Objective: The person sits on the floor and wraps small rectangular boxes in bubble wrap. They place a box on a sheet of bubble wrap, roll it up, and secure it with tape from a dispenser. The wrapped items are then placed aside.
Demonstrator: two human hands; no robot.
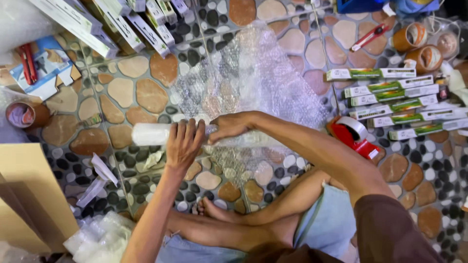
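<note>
Bubble wrap lies spread flat on the pebble-pattern floor, straight ahead of the seated person. Its near edge is rolled around a long narrow white box, which lies crosswise, left to right.

Left hand: laid over the roll from the near side, fingers draped across the top, grip curled down on the wrapped box. Right hand: just beside the left, fingers pressed together on the same roll, thumb side toward the sheet. Both hands touch the roll; left end of the box sticks out past the left hand, and the sheet looks thinner there.

Step in hand, by my reading: rolling the box into the sheet. Only the first turn or so looks made; most of the sheet is flat beyond the hands.

Next move, as judged: turn the roll away from the body with even pressure from both hands, so the wrap goes on straight and stays tight. Loose ends would then need closing.

Nearby: red tape dispenser to the right, close to the forearm; a row of similar long boxes beyond it; brown tape rolls further right; more stacked boxes upper left; cardboard lower left.
</note>
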